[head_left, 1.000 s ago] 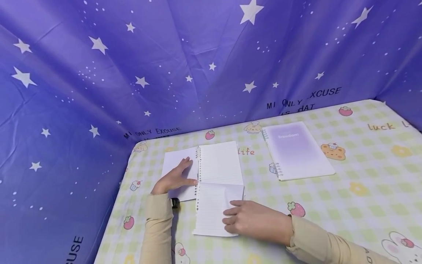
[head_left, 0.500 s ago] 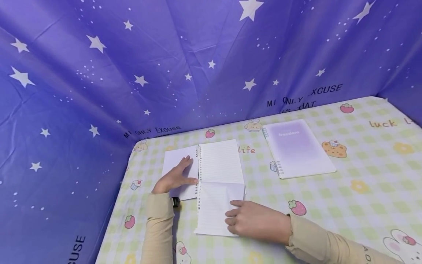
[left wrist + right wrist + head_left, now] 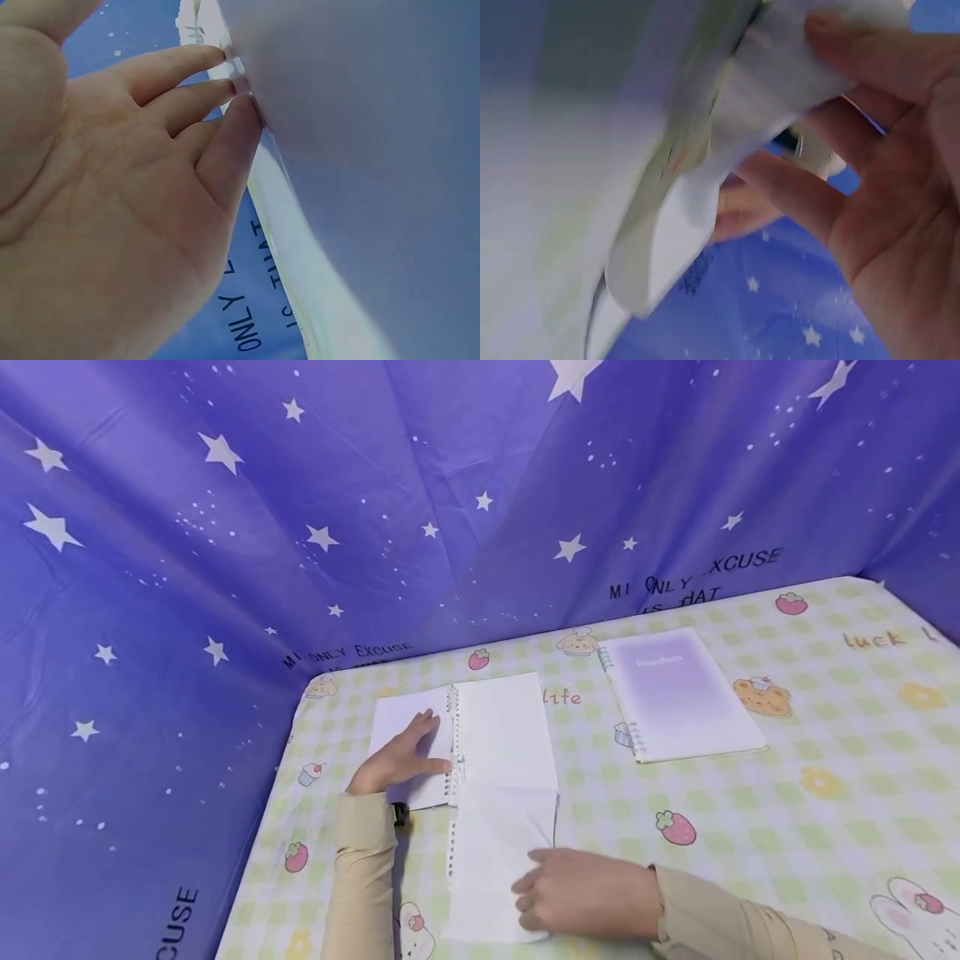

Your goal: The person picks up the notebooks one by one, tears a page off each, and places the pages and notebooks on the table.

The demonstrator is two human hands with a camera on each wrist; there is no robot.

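An open spiral notebook (image 3: 506, 718) lies on the table with lined pages at its right. My left hand (image 3: 397, 762) rests over the plain left page (image 3: 401, 710), fingers extended and thumb by the rings. In the left wrist view, the fingertips (image 3: 241, 112) touch the paper. My right hand (image 3: 581, 893) pinches the right edge of a loose-looking white sheet (image 3: 487, 868). Punched holes run down the sheet's left side, and it reaches past the notebook's bottom edge. The right wrist view shows the paper (image 3: 765, 75) between thumb and fingers, partly blurred.
A closed spiral notebook with a purple cover (image 3: 678, 702) reading "freedom" lies at the back right. A checked, cartoon-printed cloth (image 3: 750, 827) covers the table. Blue star-printed curtains (image 3: 450, 510) hang behind and at the sides. A small dark object (image 3: 401, 814) shows beside the left wrist.
My right hand has drawn the white sheet toward me, so more of it extends below the notebook. My left hand stays in place on the left page.
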